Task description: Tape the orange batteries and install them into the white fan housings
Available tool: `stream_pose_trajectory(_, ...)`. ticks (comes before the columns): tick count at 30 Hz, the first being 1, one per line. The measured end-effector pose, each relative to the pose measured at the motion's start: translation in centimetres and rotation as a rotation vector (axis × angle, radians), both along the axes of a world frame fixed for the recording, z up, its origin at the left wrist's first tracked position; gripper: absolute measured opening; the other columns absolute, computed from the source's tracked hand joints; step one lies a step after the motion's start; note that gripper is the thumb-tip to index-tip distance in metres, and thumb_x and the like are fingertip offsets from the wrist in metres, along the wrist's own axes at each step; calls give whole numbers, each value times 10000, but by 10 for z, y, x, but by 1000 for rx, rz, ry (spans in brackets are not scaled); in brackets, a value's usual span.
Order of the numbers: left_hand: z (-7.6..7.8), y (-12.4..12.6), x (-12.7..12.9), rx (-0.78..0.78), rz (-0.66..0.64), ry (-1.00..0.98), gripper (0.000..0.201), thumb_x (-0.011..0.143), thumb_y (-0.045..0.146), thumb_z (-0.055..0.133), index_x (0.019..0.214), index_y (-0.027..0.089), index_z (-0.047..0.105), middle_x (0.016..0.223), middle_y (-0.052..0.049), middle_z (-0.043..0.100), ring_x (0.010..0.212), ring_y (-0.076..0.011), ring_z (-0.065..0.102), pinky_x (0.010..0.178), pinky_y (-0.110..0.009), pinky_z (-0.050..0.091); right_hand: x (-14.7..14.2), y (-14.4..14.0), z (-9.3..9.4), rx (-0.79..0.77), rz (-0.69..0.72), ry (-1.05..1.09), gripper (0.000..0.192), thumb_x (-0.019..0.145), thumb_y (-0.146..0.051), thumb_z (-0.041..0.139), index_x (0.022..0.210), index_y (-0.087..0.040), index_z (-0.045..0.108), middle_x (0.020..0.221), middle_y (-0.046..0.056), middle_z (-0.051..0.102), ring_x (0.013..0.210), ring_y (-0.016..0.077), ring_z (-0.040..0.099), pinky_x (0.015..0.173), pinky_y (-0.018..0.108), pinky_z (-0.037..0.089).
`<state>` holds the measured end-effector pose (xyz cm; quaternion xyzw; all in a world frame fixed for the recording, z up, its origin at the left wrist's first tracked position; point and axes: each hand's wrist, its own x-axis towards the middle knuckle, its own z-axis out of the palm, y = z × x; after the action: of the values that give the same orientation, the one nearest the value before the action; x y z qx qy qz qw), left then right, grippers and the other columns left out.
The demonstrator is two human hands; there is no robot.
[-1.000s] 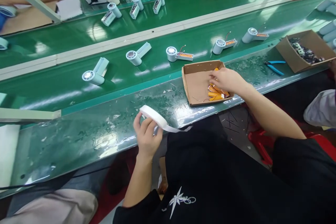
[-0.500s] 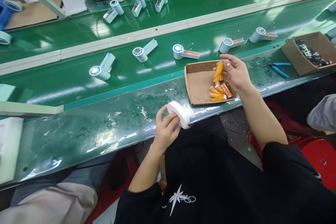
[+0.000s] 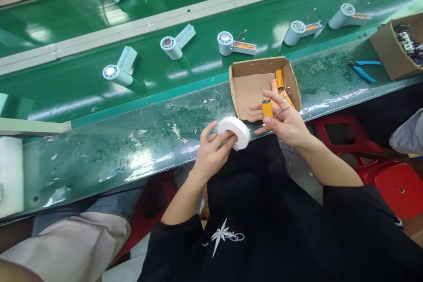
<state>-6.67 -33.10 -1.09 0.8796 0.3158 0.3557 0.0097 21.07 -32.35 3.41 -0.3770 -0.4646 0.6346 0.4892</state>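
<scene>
Head view: a green bench [image 3: 99, 158], scratched and flecked with white scraps, runs along the near side; beyond its far edge lie two green belts [image 3: 198, 70] split by a pale rail [image 3: 205, 6]. Pale fan bodies [image 3: 119, 72] lie spaced along the nearer belt, some with orange cells and wires showing; more sit on the far belt. Red stools [image 3: 390, 180] stand under the bench's near edge at the right.

An open box [image 3: 244, 92] sits at the bench's near edge, right of middle, with a few orange cells [image 3: 279, 80] along its right wall. A second box [image 3: 390, 50] at the bench's right end holds small dark parts; blue pliers [image 3: 365, 70] lie on the bench between the two boxes.

The left hand [image 3: 211, 154] is closed around a white tape roll [image 3: 234, 132], fingers over its rim, held just off the bench's near edge. The right hand [image 3: 286, 119] pinches one orange cell [image 3: 267, 112] upright between thumb and fingers, its thin wires trailing over the palm, just in front of the first box and just beside the roll
</scene>
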Motion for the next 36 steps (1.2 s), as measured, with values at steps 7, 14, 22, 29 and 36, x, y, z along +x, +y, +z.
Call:
stream_pose_trajectory(7, 12, -5, -4, 86, 3, 202, 419, 1016, 14, 663, 1351, 248, 756, 1259, -40, 784, 1535, -325, 527, 1174, -440, 639, 5, -20, 12, 157, 73, -321, 532, 1101, -492, 659, 1614, -403, 546, 1684, 24, 582, 1520, 269, 609, 1286, 505, 524)
stream_pose_trajectory(14, 23, -1, -3, 95, -105, 309, 419, 1029, 70, 694, 1404, 256, 716, 1382, -32, 759, 1488, -262, 616, 1247, -409, 596, 3, -27, 15, 403, 179, -565, 592, 1148, -297, 517, 1730, -367, 430, 1741, 6, 516, 1624, 229, 484, 1377, 476, 397)
stream_pose_trajectory(22, 34, 4, 2, -37, -203, 413, 587, 1011, 2, 613, 1549, 237, 624, 1449, -57, 730, 1509, -259, 608, 1308, -447, 547, 9, -28, 15, 341, -28, -857, 425, 1063, -286, 656, 1479, -239, 729, 1347, 86, 813, 1270, 297, 776, 1151, 475, 628)
stream_pose_trajectory(29, 48, 4, 24, 127, -157, 372, 461, 1017, 17, 632, 1444, 182, 680, 1251, -54, 737, 1397, -263, 655, 1311, -457, 533, 19, -24, -1, 158, -252, -524, 386, 1004, -440, 775, 1349, -270, 812, 1247, 44, 845, 1177, 260, 805, 1111, 459, 658)
stream_pose_trajectory(36, 50, 4, 37, 52, -78, 232, 467, 987, 108, 737, 1435, 219, 663, 1274, -91, 706, 1571, -410, 496, 1305, -679, 466, -11, -23, -11, 174, -587, -181, 576, 965, -648, 785, 1452, -370, 650, 1397, 50, 759, 1270, 277, 769, 1095, 496, 664)
